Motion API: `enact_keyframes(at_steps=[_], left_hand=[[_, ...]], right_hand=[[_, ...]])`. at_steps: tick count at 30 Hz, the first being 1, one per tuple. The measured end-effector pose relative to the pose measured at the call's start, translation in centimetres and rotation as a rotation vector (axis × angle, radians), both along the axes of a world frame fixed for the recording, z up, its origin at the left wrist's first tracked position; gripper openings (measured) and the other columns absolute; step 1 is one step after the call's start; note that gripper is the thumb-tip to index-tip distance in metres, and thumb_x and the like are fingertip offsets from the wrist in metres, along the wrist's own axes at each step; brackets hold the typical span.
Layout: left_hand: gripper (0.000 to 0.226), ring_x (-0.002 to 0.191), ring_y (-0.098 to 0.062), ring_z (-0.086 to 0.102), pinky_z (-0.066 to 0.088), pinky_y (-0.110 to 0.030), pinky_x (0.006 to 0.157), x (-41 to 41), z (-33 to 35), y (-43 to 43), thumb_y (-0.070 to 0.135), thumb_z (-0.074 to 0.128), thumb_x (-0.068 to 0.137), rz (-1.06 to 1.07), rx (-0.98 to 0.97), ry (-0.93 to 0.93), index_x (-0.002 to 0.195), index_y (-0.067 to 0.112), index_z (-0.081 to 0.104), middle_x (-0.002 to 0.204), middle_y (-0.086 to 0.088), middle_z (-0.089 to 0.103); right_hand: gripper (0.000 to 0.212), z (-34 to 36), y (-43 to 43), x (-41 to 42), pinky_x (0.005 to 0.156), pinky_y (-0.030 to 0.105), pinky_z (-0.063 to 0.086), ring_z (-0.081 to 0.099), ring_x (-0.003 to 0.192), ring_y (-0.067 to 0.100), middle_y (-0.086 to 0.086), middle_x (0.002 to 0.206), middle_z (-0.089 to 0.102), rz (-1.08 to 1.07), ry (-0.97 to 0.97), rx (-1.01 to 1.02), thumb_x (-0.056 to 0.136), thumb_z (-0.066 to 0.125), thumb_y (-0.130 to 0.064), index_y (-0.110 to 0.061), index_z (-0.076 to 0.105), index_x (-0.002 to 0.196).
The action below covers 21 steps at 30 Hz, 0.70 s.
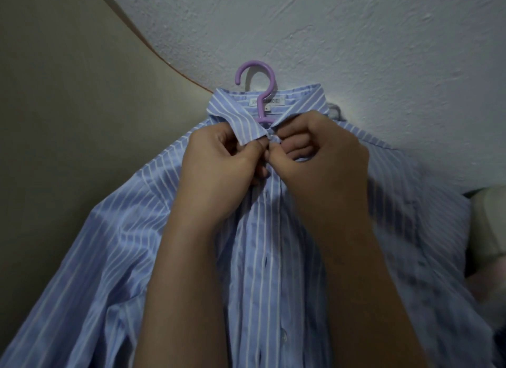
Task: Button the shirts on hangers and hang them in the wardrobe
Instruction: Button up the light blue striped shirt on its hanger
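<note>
The light-blue cotton shirt with white stripes point(131, 244) is spread front-up on a white textured surface point(356, 39). Its collar point(246, 113) points away from me, and the lilac plastic hanger point(257, 77) pokes its hook out above the neckband. My left hand point(219, 162) pinches the collar-side edge of the cloth between thumb and curled fingers. My right hand point(325, 162) pinches the facing edge, and the two sets of fingertips touch just under the collar point. The top button is mostly hidden between them, so I can't tell whether it is through its hole yet. The placket point(267, 258) runs straight from that spot back toward me, between my forearms, both hands equally near it. I judge the next buttons lie along that line, one pale button point(284, 337) showing low down.
</note>
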<state>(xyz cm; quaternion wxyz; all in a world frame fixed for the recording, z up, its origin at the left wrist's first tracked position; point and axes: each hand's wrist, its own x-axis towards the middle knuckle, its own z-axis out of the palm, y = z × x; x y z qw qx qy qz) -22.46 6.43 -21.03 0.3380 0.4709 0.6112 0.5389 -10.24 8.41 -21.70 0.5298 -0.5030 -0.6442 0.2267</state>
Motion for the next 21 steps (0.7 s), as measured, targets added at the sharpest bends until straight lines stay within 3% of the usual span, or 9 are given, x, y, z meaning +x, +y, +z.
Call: enact_keyframes(at_steps=[5,8,11,14,18,21], left_hand=[[0.012,0.054,-0.013,0.067,0.058,-0.034,0.059,0.2,0.1,0.0,0.01,0.07,0.093,-0.012,-0.007,0.004,0.086,0.0,0.073,0.061,-0.008,0.071],[0.015,0.056,-0.014,0.068,0.059,-0.042,0.063,0.3,0.1,-0.1,0.011,0.069,0.093,-0.003,-0.006,0.054,0.085,-0.001,0.072,0.065,-0.012,0.071],[0.022,0.063,-0.03,0.068,0.056,-0.049,0.065,0.4,0.1,-0.2,0.017,0.072,0.092,0.009,0.009,0.106,0.082,-0.002,0.069,0.071,-0.017,0.07],[0.029,0.062,-0.023,0.065,0.052,-0.036,0.058,0.6,0.2,-0.5,0.023,0.077,0.089,0.015,0.02,0.138,0.077,-0.001,0.066,0.074,-0.018,0.07],[0.037,0.054,-0.009,0.053,0.04,-0.023,0.05,0.9,0.3,-0.5,0.026,0.08,0.085,0.077,0.025,0.177,0.063,0.005,0.058,0.066,-0.011,0.069],[0.035,0.055,-0.006,0.05,0.044,-0.027,0.054,1.1,0.1,-0.4,0.025,0.08,0.083,0.093,0.033,0.14,0.06,0.01,0.058,0.062,-0.006,0.067]], right_hand=[[0.008,0.0,0.0,-0.1,0.068,0.028,0.055,0.065,0.064,0.008,-0.008,0.069,0.07,-0.016,-0.044,0.035,0.077,0.068,-0.018,-0.02,0.074,0.081],[0.01,-0.2,0.3,0.0,0.071,0.04,0.057,0.066,0.068,0.012,-0.005,0.077,0.07,0.004,-0.059,0.026,0.08,0.064,-0.018,-0.017,0.073,0.084],[0.013,-0.6,0.5,-0.1,0.071,0.049,0.057,0.067,0.073,0.022,0.004,0.083,0.068,0.028,-0.051,0.029,0.085,0.058,-0.016,-0.011,0.069,0.088],[0.017,-0.9,0.7,-0.3,0.072,0.053,0.055,0.066,0.079,0.031,0.009,0.087,0.066,0.027,-0.07,0.023,0.087,0.051,-0.016,-0.007,0.066,0.091],[0.021,-1.0,0.7,-0.4,0.081,0.046,0.05,0.065,0.083,0.034,0.013,0.091,0.067,0.043,-0.117,0.038,0.09,0.046,-0.016,-0.006,0.064,0.094],[0.02,-1.1,0.6,-0.4,0.079,0.033,0.04,0.062,0.089,0.034,0.015,0.093,0.067,0.027,-0.136,0.072,0.09,0.047,-0.013,-0.002,0.064,0.094]])
